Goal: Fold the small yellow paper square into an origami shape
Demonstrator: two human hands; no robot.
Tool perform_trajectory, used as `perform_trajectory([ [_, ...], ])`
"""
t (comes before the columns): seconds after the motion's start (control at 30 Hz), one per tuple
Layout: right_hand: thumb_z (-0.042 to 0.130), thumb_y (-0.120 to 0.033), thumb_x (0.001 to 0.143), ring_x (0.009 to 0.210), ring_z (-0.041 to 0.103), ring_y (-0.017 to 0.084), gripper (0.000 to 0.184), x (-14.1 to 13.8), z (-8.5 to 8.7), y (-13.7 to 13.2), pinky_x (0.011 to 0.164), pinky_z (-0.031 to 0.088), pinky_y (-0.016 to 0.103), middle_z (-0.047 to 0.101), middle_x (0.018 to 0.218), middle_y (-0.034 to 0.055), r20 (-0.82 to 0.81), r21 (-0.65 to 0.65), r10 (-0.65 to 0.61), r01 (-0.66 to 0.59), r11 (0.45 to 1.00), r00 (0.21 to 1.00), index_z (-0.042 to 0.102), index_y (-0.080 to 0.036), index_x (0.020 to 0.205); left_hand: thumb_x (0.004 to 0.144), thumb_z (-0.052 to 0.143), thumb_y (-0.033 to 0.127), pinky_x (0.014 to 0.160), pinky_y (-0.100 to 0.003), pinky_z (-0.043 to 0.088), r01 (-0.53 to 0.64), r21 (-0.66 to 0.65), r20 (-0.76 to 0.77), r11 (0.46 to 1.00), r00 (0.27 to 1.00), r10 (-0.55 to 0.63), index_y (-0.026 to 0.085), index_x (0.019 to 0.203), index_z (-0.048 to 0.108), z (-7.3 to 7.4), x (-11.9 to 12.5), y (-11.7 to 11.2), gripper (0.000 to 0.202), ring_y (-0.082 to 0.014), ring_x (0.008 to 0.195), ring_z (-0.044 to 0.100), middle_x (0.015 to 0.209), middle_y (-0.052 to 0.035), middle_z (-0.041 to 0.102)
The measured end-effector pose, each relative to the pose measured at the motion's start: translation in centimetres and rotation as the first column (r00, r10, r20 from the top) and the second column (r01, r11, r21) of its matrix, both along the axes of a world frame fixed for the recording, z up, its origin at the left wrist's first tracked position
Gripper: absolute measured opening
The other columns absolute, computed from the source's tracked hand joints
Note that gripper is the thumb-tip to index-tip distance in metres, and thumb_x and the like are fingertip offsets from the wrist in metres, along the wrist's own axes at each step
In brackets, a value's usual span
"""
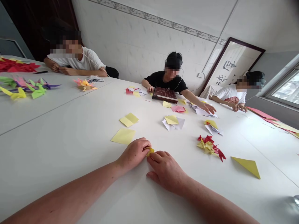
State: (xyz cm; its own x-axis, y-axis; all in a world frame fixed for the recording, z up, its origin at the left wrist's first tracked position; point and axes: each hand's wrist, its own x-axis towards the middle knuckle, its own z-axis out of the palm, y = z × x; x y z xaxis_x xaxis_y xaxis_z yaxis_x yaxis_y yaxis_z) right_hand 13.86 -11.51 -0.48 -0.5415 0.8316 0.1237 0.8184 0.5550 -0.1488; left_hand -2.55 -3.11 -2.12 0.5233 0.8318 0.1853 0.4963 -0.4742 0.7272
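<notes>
Head cam: L hand (133,154) & R hand (165,171) both closed on small folded yellow paper (150,151) on worktop (46,149); red-yellow paper cranes (208,146) finished nearby, flat yellow sheet (123,136) still unfolded.

A white table (70,174) spreads from six round to twelve, its panels meeting in long seams. At twelve sits a dark board (164,95), with a pink sheet (177,108) just right of it. At eleven lie two yellow sheets (123,136), with mixed paper scraps (133,91) farther off. At one rests a white-and-yellow pile (173,122). At two lie a red-and-yellow crane heap (209,147), a yellow triangle (247,166) and red sheets (263,113). At ten lie colored cranes (28,87), red cranes (16,66) and an orange crane (84,84).
</notes>
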Motion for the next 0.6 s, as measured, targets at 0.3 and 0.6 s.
perform_trajectory([
  [0.3, 0.057, -0.033, 0.090, 0.107, 0.057, 0.024, 0.026, 1.8, -1.3, 2.1, 0.090, 0.048, 0.039, 0.058, 0.120, 0.0129, -0.281, 0.158, -0.002, 0.048, 0.986, 0.960, 0.058, -0.020, 0.113, 0.081, 0.045, 0.016, 0.061, -0.025, 0.042, 0.002, -0.032, 0.011, 0.999, 1.000, -0.001, 0.021, 0.072, 0.060, 0.0, 0.0, 0.2, 0.018, -0.0150, 0.071, 0.057, 0.080, 0.0004, 0.062],
  [0.6, 0.043, -0.045, 0.092, 0.136, 0.032, 0.035, 0.057, 9.3, -0.8, 14.0, 0.107, 0.031, 0.056, 0.036, 0.143, 0.0217, -0.787, -0.162, -0.566, 0.804, 0.572, 0.244, 0.037, -0.014, 0.140, 0.080, 0.044, 0.013, 0.059, -0.025, 0.038, -0.006, -0.006, -0.019, 1.000, 1.000, 0.006, 0.020, 0.070, 0.058, 0.1, -0.1, 0.2, 0.019, -0.0136, 0.066, 0.054, 0.077, 0.0013, 0.060],
])
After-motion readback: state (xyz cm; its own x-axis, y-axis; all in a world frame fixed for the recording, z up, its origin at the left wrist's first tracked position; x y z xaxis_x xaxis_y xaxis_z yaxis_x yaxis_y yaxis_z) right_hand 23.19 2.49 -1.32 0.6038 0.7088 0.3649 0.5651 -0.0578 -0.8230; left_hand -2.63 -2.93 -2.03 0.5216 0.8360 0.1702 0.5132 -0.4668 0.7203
